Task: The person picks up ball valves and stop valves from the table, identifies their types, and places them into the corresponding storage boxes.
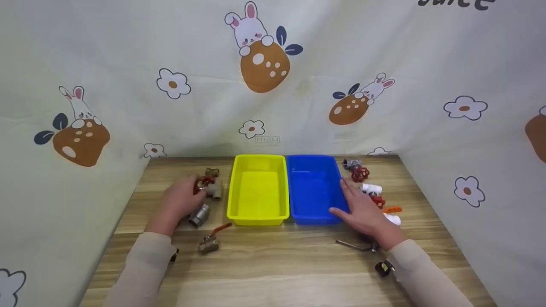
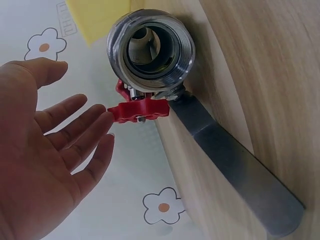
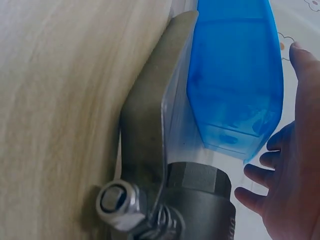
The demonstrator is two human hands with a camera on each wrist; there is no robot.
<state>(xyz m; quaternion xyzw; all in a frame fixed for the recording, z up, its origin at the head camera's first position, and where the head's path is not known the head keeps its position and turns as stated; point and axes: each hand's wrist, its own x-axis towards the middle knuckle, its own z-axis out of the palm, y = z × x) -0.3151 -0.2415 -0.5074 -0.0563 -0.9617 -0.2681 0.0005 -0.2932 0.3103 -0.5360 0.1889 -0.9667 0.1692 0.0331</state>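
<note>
The left hand (image 1: 181,198), fingers spread, is at the red-wheeled valve (image 1: 216,192) left of the yellow bin (image 1: 256,222), the right hand (image 1: 362,213) spread beside the blue bin (image 1: 315,221), and a low left-hand grab could set the neighbouring steel valve (image 1: 199,215) rolling

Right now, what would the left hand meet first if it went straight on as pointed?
The left hand would likely meet the red wheel first, though depth leaves contact unclear.
</note>
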